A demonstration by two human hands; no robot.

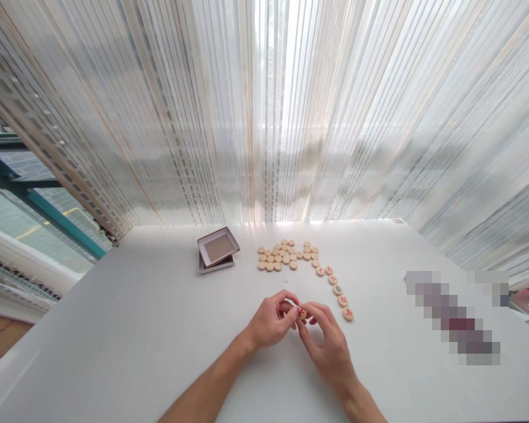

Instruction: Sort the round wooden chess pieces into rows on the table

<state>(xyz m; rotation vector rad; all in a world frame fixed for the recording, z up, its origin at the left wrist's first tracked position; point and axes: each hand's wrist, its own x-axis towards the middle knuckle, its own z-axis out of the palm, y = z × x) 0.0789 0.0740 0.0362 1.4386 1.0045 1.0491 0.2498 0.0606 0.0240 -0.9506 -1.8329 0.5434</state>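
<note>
Between my two hands is a round wooden Chinese chess piece (302, 314) with a red character on its face. My left hand (271, 320) pinches it from the left, thumb and fingers closed on its edge. From the right, the fingers of my right hand (328, 341) close on the same piece. To the right of my hands, several chess pieces (342, 301) lie face up in a curved row, most with red characters and one with a dark one (337, 289). Beyond my hands lies a cluster of blank-side-up chess pieces (277, 258).
An open box (216, 267) sits at the back left, its lid (218, 248) resting tilted on top. The white table (136, 329) carries everything. At the right lies a blurred-out long object (456, 320). Pale strip curtains (264, 117) hang behind the table.
</note>
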